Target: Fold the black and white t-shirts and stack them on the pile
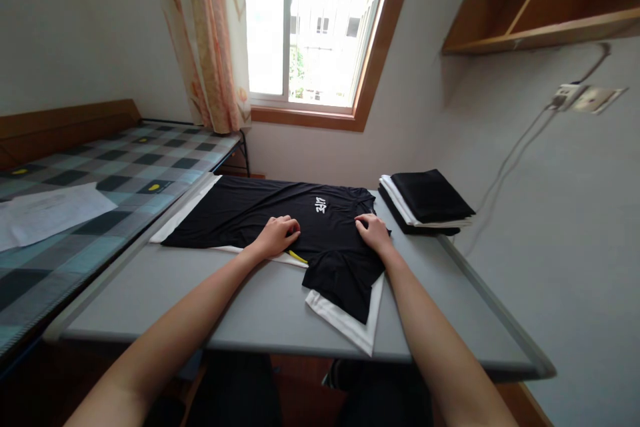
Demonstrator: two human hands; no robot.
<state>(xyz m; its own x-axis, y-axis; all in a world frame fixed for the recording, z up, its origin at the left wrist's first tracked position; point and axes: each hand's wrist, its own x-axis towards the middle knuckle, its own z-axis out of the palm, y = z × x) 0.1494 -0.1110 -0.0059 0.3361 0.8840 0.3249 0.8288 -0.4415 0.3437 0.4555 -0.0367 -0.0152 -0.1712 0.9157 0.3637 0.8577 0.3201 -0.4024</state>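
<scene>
A black T-shirt [260,203] with white lettering lies spread sideways on the grey table, its collar end to the right. White cloth [340,320] sticks out beneath it along the hem, near side and near sleeve. A small yellow strip [299,257] shows at its near edge. My left hand [277,235] rests on the near side of the shirt's body, fingers curled and closed on the fabric. Near the collar and shoulder, my right hand [373,232] has its fingers bent and closed on the shirt. The fingertips' exact hold is partly hidden.
A stack of folded black and white clothes [430,197] sits at the table's back right. The grey table [240,310] adjoins a bed with a checked cover [165,167], where papers [55,213] lie. A cable [515,150] hangs down the right wall.
</scene>
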